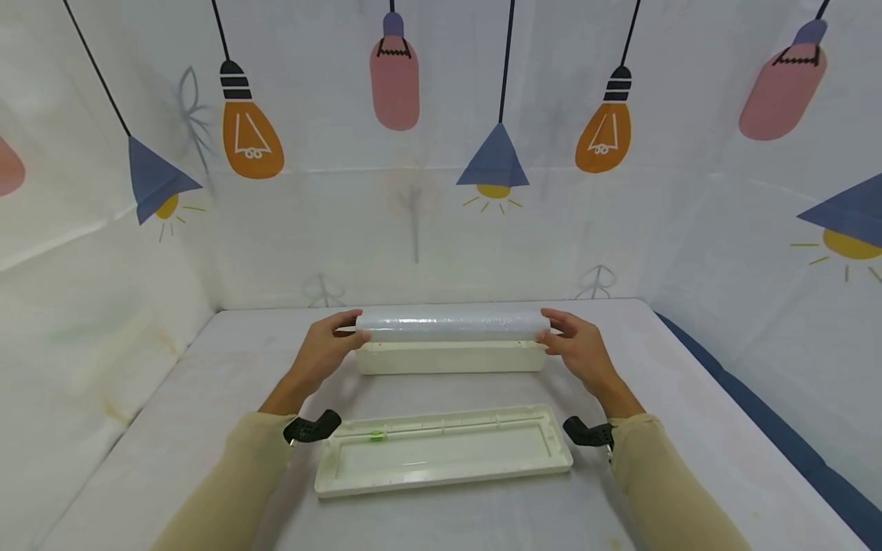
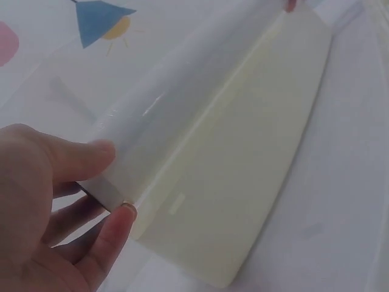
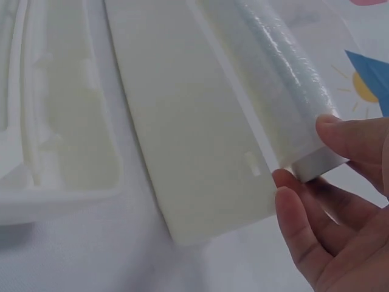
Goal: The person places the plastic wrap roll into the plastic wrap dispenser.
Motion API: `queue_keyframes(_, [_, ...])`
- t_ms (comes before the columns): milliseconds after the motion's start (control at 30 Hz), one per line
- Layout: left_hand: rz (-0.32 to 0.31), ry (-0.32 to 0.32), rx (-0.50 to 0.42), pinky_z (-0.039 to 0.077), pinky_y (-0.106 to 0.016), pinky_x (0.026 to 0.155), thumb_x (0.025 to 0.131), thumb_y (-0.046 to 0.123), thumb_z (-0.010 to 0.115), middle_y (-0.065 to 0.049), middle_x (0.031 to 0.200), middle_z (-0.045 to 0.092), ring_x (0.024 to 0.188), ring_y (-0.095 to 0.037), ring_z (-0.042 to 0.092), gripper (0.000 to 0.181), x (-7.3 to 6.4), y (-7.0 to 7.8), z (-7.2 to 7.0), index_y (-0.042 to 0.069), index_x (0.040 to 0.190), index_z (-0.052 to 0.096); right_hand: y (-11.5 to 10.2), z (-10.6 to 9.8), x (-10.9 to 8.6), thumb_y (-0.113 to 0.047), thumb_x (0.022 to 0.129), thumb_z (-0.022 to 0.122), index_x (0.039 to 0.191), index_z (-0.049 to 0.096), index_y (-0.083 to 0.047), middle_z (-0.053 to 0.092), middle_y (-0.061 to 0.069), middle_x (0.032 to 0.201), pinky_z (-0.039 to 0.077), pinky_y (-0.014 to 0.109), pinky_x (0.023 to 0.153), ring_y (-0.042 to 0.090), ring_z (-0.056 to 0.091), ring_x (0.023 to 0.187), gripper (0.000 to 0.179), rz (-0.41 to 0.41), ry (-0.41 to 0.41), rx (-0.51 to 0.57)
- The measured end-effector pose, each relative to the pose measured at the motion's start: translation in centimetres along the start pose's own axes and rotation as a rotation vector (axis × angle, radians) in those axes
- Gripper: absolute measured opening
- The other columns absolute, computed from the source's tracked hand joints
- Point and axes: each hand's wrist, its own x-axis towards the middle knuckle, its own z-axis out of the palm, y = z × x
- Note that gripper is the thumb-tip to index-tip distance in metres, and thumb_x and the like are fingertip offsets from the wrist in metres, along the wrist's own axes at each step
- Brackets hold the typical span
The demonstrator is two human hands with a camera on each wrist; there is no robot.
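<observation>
A roll of cling film (image 1: 451, 324) lies lengthwise over the top of a long cream dispenser box (image 1: 451, 360). At its left end, my left hand (image 1: 327, 346) pinches the roll between thumb and fingers. My right hand (image 1: 583, 346) grips the opposite end in the same way. Both wrist views show the grey-white core end of the roll (image 3: 316, 164) between the fingertips, right at the box's top edge. The inside of the box is hidden behind its front wall and the roll.
Nearer to me lies a cream lid (image 1: 448, 457), inner side up, with a rail and a small green slider (image 1: 376, 435). Black straps (image 1: 313, 427) circle both wrists. A white cloth covers the table (image 1: 441, 528), and a lamp-patterned sheet (image 1: 441, 229) hangs behind it.
</observation>
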Motion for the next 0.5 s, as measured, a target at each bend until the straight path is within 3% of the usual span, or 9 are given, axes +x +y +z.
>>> queue_keyframes(300, [0.005, 0.017, 0.031, 0.042, -0.049, 0.108, 0.096, 0.021, 0.069, -0.021, 0.143, 0.053, 0.128, -0.035, 0.054, 0.061, 0.6, -0.4, 0.0, 0.000, 0.149, 0.045, -0.1, 0.1, 0.7, -0.016, 0.094, 0.073, 0.141, 0.054, -0.001, 0.057, 0.023, 0.137, 0.056, 0.021, 0.078, 0.023, 0.064, 0.109, 0.053, -0.021, 0.016, -0.021])
queue_keyframes(500, [-0.009, 0.040, 0.012, 0.041, -0.048, 0.109, 0.095, 0.018, 0.070, -0.022, 0.142, 0.054, 0.129, -0.035, 0.053, 0.060, 0.7, -0.5, 0.0, -0.002, 0.147, 0.046, -0.3, 0.2, 1.1, -0.017, 0.095, 0.071, 0.143, 0.053, 0.000, 0.056, 0.023, 0.138, 0.056, 0.022, 0.080, 0.028, 0.063, 0.113, 0.054, -0.029, -0.006, -0.009])
